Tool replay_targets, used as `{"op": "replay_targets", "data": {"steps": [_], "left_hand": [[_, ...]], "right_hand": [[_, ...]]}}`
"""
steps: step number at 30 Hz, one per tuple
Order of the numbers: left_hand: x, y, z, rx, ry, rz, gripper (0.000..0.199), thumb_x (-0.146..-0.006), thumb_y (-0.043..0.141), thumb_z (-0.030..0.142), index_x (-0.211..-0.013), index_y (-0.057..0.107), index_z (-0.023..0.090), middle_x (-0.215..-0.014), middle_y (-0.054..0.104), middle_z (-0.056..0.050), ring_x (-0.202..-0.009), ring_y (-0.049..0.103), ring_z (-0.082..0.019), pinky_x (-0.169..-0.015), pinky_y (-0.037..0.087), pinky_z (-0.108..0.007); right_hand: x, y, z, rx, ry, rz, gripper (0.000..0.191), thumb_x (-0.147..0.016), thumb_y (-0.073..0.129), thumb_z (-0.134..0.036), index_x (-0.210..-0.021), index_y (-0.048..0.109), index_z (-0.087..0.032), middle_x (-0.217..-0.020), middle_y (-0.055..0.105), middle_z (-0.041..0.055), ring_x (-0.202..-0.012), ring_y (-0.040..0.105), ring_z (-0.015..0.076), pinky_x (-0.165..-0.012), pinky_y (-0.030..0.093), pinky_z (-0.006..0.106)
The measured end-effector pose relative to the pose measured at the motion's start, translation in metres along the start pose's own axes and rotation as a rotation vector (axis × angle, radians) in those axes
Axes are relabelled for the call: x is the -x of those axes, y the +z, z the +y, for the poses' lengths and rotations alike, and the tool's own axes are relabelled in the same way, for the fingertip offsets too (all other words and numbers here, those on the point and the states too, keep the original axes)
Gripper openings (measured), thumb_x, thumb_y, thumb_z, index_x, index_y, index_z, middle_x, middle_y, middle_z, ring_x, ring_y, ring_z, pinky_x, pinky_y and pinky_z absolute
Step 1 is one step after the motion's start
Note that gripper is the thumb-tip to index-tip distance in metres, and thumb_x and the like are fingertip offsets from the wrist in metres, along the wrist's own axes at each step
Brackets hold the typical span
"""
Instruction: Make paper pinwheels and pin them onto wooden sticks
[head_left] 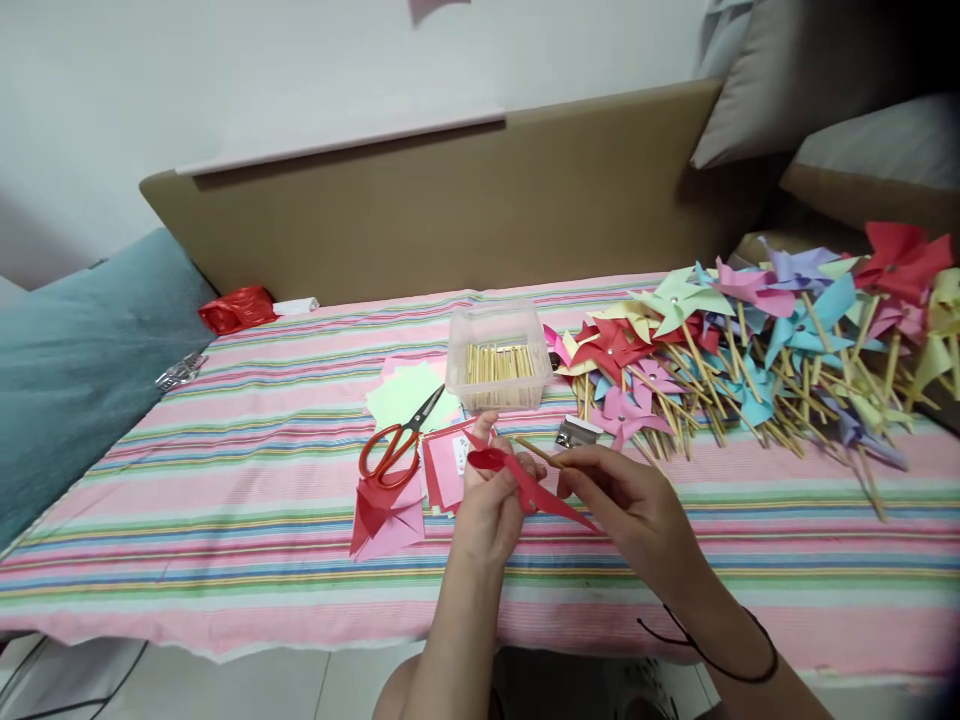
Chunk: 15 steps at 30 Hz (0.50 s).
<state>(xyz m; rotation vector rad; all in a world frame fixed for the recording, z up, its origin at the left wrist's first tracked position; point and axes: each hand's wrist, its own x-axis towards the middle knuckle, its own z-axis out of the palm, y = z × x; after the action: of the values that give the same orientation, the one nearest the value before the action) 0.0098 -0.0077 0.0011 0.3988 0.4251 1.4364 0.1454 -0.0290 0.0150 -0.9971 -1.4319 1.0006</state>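
My left hand (487, 510) is closed on a red paper pinwheel (546, 498), whose blades curl up and to the right. Just right of it, my right hand (626, 500) pinches a thin wooden stick (536, 452), its far end close to the paper. Behind my hands a clear plastic box (499, 392) holds several more sticks. A small clear packet (577, 432) lies above my right hand. Scissors with red handles (390, 455) rest on green and pink paper sheets (409, 400), left of my left hand. Cut red and pink pieces (386, 515) lie below them.
Many finished pinwheels (675, 300) in several colours are heaped at the right on the striped cloth (262, 480). A red plastic bag (238, 310) and a white item (296, 306) lie at the back left, near a teal cushion (97, 340). Grey cushions (795, 80) are at the upper right.
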Motion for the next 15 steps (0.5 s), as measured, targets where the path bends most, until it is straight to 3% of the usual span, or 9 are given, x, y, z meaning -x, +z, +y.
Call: {"op": "replay_targets", "data": {"steps": [9,15], "left_hand": [[-0.001,0.011,-0.004,0.055,0.015,0.032,0.076,-0.055,0.09,0.018,-0.12,0.056,0.037,-0.067,0.057,0.015,-0.051,0.055,-0.001,-0.06,0.048,-0.017],[-0.002,0.006,-0.007,0.016,0.027,0.027,0.085,-0.055,0.09,0.016,-0.126,0.051,0.039,-0.069,0.057,0.014,-0.052,0.055,-0.002,-0.059,0.046,-0.017]], "right_hand": [[-0.002,-0.008,0.001,0.075,-0.049,0.023,0.015,-0.086,0.063,-0.019,-0.093,0.074,-0.025,-0.085,0.076,0.0014,-0.072,0.07,0.0142,-0.059,0.054,0.021],[-0.001,-0.012,0.002,0.122,-0.11,0.025,0.018,-0.086,0.062,-0.015,-0.094,0.074,-0.023,-0.087,0.075,0.0029,-0.073,0.068,0.0155,-0.055,0.051,0.023]]}}
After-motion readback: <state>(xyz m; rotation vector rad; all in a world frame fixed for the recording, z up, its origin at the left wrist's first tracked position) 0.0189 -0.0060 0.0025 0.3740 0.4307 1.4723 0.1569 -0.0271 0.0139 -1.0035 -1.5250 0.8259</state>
